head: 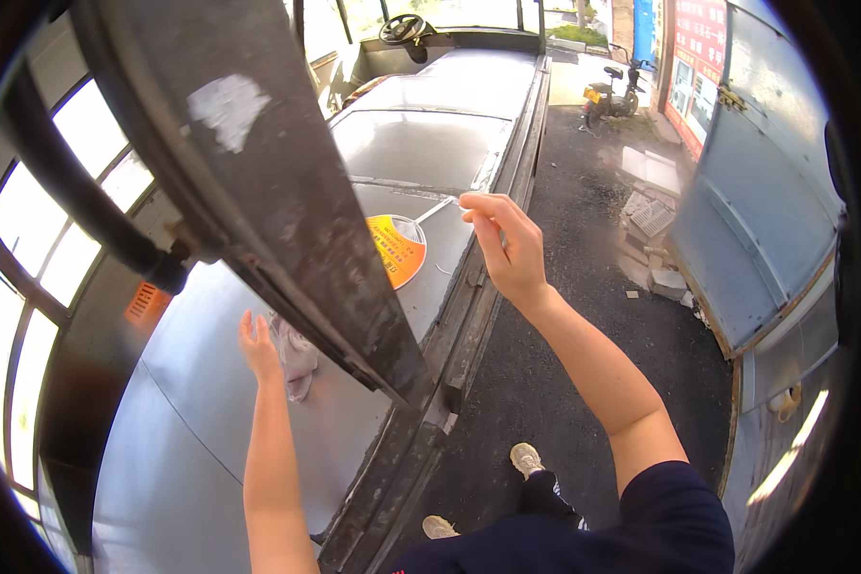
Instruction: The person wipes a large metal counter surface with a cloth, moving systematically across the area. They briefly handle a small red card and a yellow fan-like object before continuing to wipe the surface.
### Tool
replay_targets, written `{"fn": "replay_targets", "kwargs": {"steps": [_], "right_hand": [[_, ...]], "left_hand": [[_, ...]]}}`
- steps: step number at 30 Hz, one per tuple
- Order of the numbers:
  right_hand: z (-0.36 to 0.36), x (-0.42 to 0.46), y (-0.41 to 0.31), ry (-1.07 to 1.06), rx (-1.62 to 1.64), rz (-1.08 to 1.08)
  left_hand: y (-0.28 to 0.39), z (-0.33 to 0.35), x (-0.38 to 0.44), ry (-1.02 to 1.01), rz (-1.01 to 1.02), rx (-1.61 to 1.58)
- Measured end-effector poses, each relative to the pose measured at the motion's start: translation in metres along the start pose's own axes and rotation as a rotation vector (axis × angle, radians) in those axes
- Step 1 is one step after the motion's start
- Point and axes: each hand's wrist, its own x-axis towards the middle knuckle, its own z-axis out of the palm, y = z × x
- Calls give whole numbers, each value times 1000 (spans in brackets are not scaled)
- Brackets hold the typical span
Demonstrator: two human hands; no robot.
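Note:
My left hand [260,351] is raised over the sheet-metal surface [186,402], its fingers apart and nothing seen in it. Just right of it lies a crumpled greyish-pink cloth [298,355], partly hidden by a dark metal post [316,237]. My right hand [509,251] is above the side rail, fingers curled and thumb near the forefinger. Its fingertips meet the end of the white handle of a yellow-orange plastic hand fan [400,251] in this view; whether they grip it cannot be told. The post covers the fan's left part, and the fan bears printed writing.
A worn metal rail [466,301] edges the vehicle's bed. A black hose [93,179] hangs at left, near an orange plastic basket [146,305]. Ahead is a steering wheel [402,29]. Rightward stand a blue-grey metal door [753,186], rubble [649,215] and an electric scooter [613,90].

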Motion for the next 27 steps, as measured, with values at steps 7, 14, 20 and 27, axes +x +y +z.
{"fn": "replay_targets", "kwargs": {"steps": [7,14,20,27], "right_hand": [[48,40,252,-616,-579,178],[101,51,336,-830,-898,25],[89,77,309,-1109,-916,-101],[25,148,323,-842,-74,110]], "left_hand": [[108,59,-219,213,-106,-208],[145,-23,-371,402,-292,279],[161,-58,-456,940,-390,152],[138,-66,-487,922,-362,105]]}}
